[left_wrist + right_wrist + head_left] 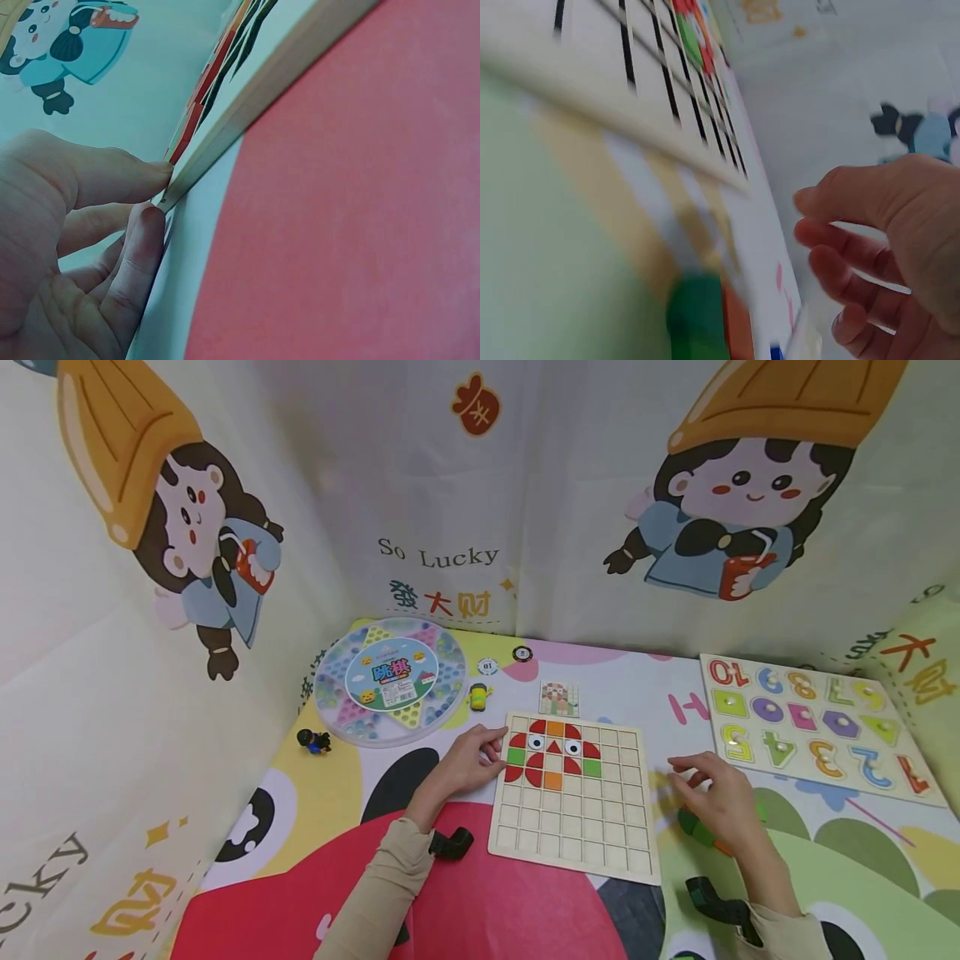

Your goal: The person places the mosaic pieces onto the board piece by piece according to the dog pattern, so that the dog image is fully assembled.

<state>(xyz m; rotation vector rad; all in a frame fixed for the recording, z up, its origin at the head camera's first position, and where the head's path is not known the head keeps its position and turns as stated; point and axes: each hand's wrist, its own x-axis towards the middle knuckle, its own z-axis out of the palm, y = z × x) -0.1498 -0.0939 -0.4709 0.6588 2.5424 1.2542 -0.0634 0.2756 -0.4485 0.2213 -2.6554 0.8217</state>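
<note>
A square wooden grid board (573,843) lies on the printed cloth. Red, orange and green tiles (553,779) and two round eye pieces (573,747) form a face in its upper left part. My left hand (468,762) pinches the board's left edge; in the left wrist view the thumb (127,176) is on top and a fingertip (150,221) just under the corner. To the right of the board hovers my right hand (716,793), fingers loosely bent and holding nothing. A green and orange toy (697,828) lies partly hidden beneath it.
A small pattern card (559,699) lies behind the board. At the back left are a round Chinese checkers set (390,681), two chips (522,653), a yellow figure (478,697) and a dark figure (313,742). A number puzzle board (817,727) sits at the right.
</note>
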